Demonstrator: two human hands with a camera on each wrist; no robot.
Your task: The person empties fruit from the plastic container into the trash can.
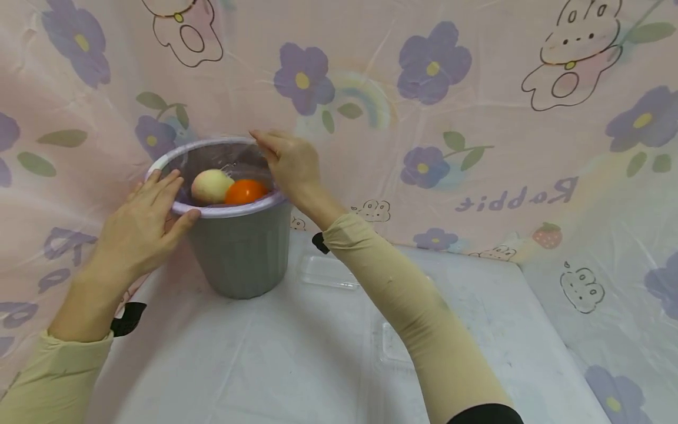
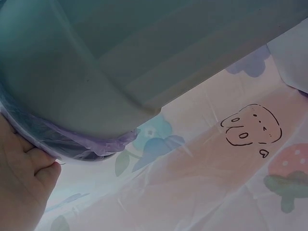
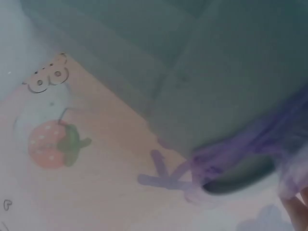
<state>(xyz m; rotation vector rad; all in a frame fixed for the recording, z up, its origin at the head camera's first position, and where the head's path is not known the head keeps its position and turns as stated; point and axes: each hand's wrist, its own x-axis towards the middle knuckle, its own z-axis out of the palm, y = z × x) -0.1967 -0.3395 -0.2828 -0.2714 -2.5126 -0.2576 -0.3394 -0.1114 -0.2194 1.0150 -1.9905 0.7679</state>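
A grey bin [image 1: 241,253] stands upright at the left, lined with a thin translucent purple bag [image 1: 249,209] folded over its rim. Inside lie a pale, pinkish round fruit [image 1: 209,186] and a smooth orange-red round fruit [image 1: 246,192]. My left hand [image 1: 140,224] rests on the left side of the rim, fingers extended over it and thumb along the front. At the right of the rim, my right hand [image 1: 293,162] pinches the bag's edge with bent fingers. In the right wrist view, fingers [image 3: 296,211] show beside the gathered purple plastic.
A clear plastic tray [image 1: 329,272] lies right of the bin, and another clear container [image 1: 394,344] is partly hidden by my right forearm. White sheeting [image 1: 296,365] covers the table. A flower-and-rabbit printed curtain [image 1: 360,35] hangs close behind and beside the bin.
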